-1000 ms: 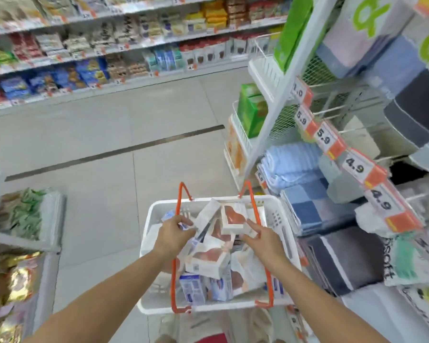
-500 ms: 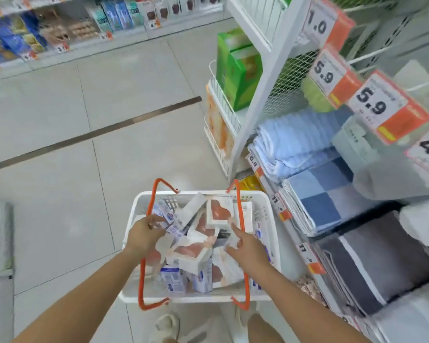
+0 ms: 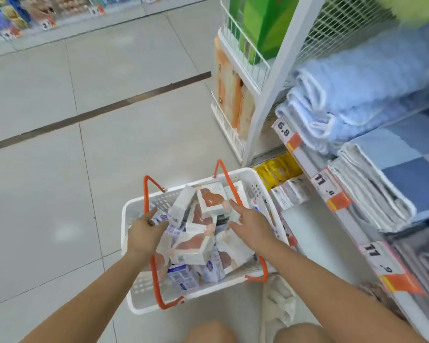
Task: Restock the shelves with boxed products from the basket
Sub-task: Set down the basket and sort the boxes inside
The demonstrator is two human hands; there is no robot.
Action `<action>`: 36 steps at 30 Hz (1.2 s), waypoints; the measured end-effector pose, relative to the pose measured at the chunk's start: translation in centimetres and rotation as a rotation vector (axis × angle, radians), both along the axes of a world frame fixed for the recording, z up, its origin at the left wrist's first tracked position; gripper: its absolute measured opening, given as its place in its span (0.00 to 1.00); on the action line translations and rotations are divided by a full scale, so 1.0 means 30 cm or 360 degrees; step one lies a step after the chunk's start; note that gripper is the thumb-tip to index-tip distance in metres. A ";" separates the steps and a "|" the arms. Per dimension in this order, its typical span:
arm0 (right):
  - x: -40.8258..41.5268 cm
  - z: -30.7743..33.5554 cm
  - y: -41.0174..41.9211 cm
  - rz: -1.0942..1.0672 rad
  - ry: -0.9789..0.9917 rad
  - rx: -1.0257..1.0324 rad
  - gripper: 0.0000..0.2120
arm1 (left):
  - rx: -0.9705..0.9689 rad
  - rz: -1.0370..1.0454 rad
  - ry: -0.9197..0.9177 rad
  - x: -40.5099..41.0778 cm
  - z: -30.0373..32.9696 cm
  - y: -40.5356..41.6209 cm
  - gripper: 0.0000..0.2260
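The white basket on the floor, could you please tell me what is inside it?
The white basket holds a loose heap of white window boxes over blue-and-white cartons. Both hands and the upper boxes cover whatever lies beneath.

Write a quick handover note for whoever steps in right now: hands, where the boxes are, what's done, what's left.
Left hand: in the basket, fingers on the blue-and-white cartons at its left side; whether it grips one is unclear.
Right hand: open, reaching onto the white window boxes, nothing lifted.
Basket sits on the floor by the towel shelf, full of boxes.
Done: nothing visibly out of the basket yet.
Left: pick boxes and shelve them; similar small boxes sit on the bottom shelf beside the basket.
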State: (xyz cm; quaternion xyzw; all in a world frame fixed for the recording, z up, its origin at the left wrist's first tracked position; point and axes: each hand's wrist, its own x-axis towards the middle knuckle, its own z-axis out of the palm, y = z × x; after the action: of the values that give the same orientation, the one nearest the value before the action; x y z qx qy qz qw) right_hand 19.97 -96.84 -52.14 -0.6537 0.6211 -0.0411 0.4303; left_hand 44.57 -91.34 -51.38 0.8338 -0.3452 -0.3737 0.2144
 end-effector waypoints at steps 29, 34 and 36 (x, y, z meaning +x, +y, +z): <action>-0.286 -0.265 0.117 -0.0025 0.0266 -0.0331 0.31 | -0.0251 -0.0040 -0.0298 0.160 -0.265 0.246 0.29; -0.360 -0.369 0.163 -0.0086 0.0422 -0.0192 0.31 | -0.0153 -0.0048 -0.0410 0.180 -0.330 0.306 0.22; -0.382 -0.398 0.175 0.0005 0.0576 -0.0120 0.30 | -0.0056 -0.0069 -0.0425 0.182 -0.352 0.312 0.23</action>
State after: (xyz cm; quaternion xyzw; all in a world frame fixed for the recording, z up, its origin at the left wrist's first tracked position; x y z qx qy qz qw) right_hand 8.50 -91.59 -64.09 -0.6672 0.6853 0.0545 0.2868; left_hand 50.03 -81.97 -61.94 0.8646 -0.3950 -0.2578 0.1729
